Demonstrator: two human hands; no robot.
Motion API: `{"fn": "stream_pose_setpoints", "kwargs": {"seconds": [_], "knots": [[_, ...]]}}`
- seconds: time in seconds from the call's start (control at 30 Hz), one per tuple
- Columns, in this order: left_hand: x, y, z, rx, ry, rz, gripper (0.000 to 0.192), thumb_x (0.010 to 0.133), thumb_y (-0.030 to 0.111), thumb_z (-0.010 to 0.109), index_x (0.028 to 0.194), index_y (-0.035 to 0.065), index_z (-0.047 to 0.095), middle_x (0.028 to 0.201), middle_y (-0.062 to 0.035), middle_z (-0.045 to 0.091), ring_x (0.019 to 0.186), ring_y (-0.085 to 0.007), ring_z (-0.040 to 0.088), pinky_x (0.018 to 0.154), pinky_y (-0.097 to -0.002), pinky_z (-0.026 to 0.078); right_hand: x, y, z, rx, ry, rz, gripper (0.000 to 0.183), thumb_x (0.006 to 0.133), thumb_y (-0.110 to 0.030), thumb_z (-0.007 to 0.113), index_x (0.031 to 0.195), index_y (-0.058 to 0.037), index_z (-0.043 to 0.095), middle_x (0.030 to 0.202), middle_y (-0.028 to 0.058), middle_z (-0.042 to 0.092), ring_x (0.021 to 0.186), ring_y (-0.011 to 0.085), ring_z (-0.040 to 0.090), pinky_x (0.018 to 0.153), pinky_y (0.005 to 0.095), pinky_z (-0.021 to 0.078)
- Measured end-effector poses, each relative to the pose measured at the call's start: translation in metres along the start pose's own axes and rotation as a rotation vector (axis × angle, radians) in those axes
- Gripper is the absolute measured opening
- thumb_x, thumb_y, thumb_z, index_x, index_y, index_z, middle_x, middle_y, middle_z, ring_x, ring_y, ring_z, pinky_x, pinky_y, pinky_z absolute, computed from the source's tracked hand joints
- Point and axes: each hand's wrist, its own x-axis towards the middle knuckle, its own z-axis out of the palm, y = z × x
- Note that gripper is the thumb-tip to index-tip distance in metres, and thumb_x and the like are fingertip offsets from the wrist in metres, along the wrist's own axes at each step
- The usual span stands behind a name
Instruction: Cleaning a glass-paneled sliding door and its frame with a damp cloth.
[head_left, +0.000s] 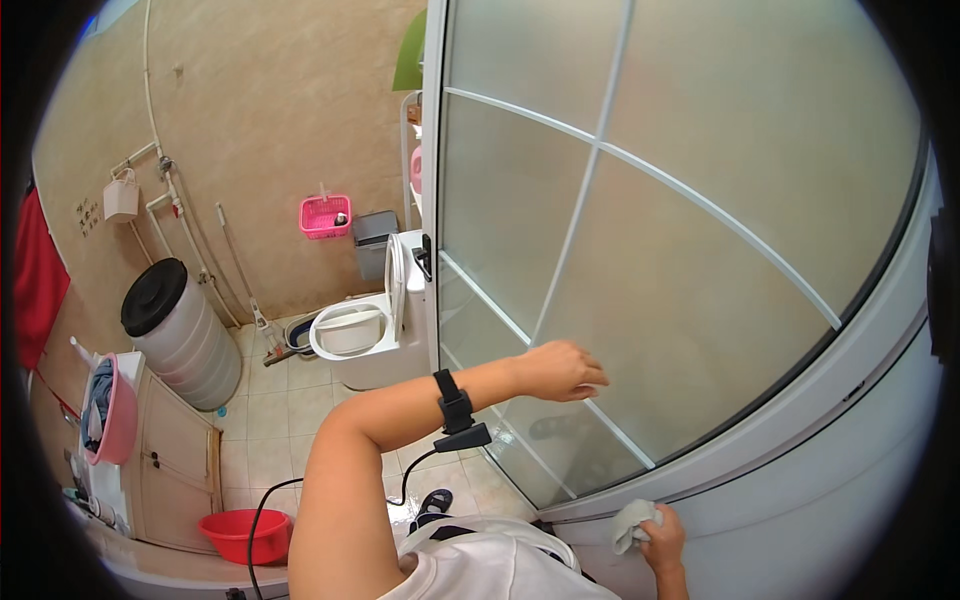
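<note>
My right hand (666, 538) grips a crumpled pale grey-green cloth (635, 525) at the lower right, in front of the white lower door panel (780, 480). I cannot tell whether the cloth touches that panel. My left hand (562, 371) hangs bent at the wrist before a frosted glass door (690, 277) in a white frame. Its fingers curl loosely, with nothing seen in them. On the left forearm is a black strap (454, 401) with a cable running from it. White bars (598, 142) divide the glass.
A black door handle (424, 259) juts from the frame's left edge. Beyond are a toilet (367, 367) with raised lid, a pink wall basket (325, 217) and a grey bin (376, 244). Leftward stand a black-lidded barrel (196, 352), a mop (238, 262), a laundry-filled pink basin (124, 412) and a red basin (247, 536).
</note>
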Motion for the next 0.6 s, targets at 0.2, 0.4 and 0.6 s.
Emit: {"fn": "stream_pose_setpoints", "kwargs": {"seconds": [0.2, 0.4, 0.6], "knots": [[-0.062, -0.037, 0.034, -0.269, -0.385, -0.254, 0.036, 0.091, 0.037, 0.055, 0.110, 0.0084, 0.066, 0.109, -0.0132, 0.066, 0.090, -0.0311, 0.065, 0.080, -0.0373, 0.051, 0.152, -0.085, 0.008, 0.192, 0.124, -0.201, 0.022, 0.050, -0.005, 0.068, 0.072, -0.0091, 0.066, 0.113, 0.0173, 0.056, 0.096, 0.0354, 0.057, 0.079, 0.0413, 0.0484], [-0.127, -0.073, 0.037, -1.554, -0.091, -0.699, 0.062, 0.094, 0.060, 0.034, 0.138, 0.0182, 0.043, 0.129, -0.0030, 0.055, 0.115, -0.0225, 0.056, 0.093, -0.0394, 0.048, 0.312, -0.175, 0.054, 0.373, 0.243, -0.339, 0.024, 0.059, -0.007, 0.071, 0.083, -0.0070, 0.066, 0.128, 0.0188, 0.047, 0.117, 0.0368, 0.047, 0.097, 0.0461, 0.0405], [-0.188, -0.114, -0.029, -2.165, 0.630, -0.642, 0.053, 0.096, 0.052, 0.038, 0.133, 0.0158, 0.048, 0.126, -0.0060, 0.057, 0.115, -0.0225, 0.056, 0.098, -0.0397, 0.046, 0.413, -0.239, 0.128, 0.614, -0.013, -0.358, 0.047, 0.063, -0.016, 0.072, 0.109, -0.0124, 0.063, 0.147, 0.0169, 0.026, 0.134, 0.0400, 0.029, 0.107, 0.0522, 0.0252]]}}
